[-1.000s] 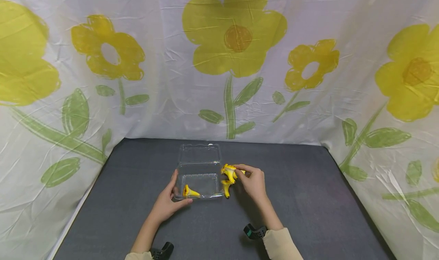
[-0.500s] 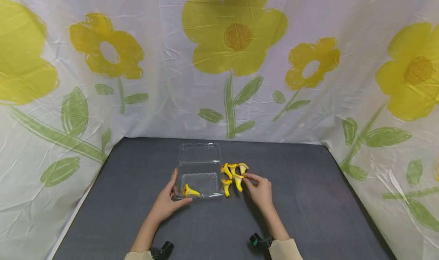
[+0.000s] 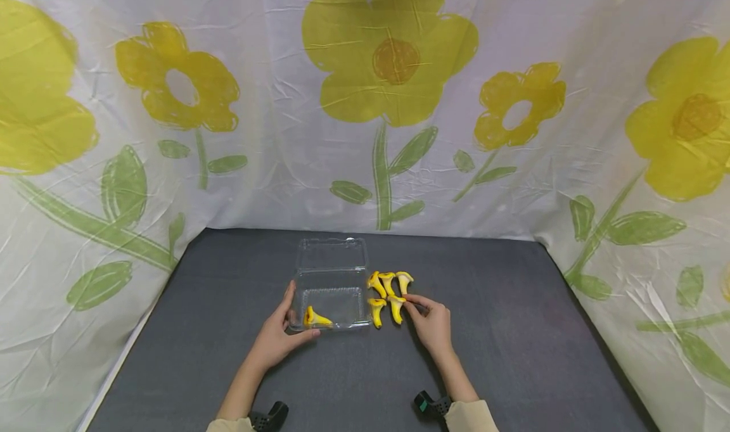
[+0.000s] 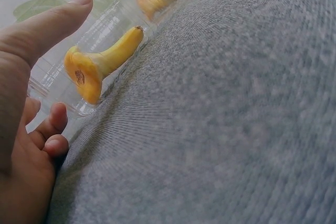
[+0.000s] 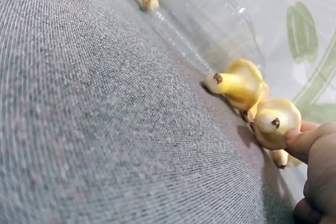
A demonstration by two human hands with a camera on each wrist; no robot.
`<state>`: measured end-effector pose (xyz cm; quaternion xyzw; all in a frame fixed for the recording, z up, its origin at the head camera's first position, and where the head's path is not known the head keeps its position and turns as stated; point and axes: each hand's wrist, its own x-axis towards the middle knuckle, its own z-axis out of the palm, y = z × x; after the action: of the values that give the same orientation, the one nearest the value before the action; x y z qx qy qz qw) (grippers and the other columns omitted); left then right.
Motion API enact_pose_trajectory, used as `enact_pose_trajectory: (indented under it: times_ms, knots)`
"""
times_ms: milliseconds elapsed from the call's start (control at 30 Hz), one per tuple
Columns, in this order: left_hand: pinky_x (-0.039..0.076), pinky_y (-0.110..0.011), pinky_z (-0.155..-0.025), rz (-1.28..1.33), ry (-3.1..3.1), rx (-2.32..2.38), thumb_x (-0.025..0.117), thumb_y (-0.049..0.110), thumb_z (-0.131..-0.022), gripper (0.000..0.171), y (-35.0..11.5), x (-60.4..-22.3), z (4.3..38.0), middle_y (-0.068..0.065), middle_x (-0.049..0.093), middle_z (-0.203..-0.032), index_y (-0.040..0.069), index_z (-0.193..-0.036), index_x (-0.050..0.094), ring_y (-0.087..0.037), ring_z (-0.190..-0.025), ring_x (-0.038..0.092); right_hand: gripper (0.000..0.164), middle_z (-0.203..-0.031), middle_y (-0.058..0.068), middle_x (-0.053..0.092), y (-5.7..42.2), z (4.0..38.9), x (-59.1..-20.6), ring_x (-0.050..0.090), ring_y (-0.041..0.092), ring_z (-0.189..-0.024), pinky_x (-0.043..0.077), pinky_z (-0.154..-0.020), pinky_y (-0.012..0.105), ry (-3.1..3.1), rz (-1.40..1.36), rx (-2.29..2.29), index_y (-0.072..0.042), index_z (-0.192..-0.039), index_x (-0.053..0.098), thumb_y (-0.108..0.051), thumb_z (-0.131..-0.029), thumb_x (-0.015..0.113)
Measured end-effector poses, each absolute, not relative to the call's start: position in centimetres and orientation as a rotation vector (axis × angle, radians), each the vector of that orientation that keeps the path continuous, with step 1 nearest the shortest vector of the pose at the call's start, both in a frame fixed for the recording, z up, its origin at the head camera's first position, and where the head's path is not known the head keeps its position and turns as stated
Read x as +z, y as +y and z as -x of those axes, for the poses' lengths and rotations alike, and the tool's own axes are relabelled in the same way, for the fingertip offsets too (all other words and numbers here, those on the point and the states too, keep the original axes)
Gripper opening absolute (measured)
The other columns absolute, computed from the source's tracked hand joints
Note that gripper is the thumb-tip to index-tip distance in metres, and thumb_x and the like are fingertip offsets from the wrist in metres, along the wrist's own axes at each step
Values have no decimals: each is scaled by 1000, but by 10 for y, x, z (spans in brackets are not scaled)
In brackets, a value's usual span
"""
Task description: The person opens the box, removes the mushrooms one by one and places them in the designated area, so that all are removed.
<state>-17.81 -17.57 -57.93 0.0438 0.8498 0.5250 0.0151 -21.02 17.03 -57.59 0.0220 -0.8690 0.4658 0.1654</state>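
A clear plastic clamshell box point(image 3: 336, 292) lies with its lid raised at the back. My left hand point(image 3: 277, 340) holds its near left corner, with the thumb along the front side and the fingers at the left side. One yellow chanterelle mushroom point(image 4: 105, 66) lies inside the box at the front left. Just right of the box, my right hand point(image 3: 431, 324) pinches the edge of another chanterelle's cap point(image 5: 275, 121) between thumb and forefinger; its stem points toward me. To its left lies a further chanterelle point(image 3: 377, 311).
Behind the pinched mushroom is a row of chanterelles point(image 3: 387, 283), close to the box's right side. Dark grey cloth point(image 3: 513, 330) covers the table. A white curtain with yellow flowers point(image 3: 274, 134) closes off the back and sides.
My right hand has come from the back row toward me with a chanterelle, which now stands in the front row. Over the last half second it shifted slightly nearer. My left hand has stayed put.
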Motion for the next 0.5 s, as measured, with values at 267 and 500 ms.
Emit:
enact_pose_trajectory:
  times_ms: [267,500]
  knots:
    - [45,-48,-100,-147,2654,1634,93,38,-83,125,-177,-579,178,-12,34,-162,19,-173,8,-19,-102,46,12,-88,2,81,171,210,-582,26,-3,-36,24,-38,19,-2461,-147,1298,-14,-104,87,-12,-93,83]
    - [39,-41,-89,-139,2656,1638,94,37,-82,125,-176,-580,177,-9,48,-123,19,-173,9,-14,-93,44,12,-84,2,80,172,208,-583,24,-2,-37,23,-38,18,-2452,-160,1288,-12,-105,87,-10,-93,83]
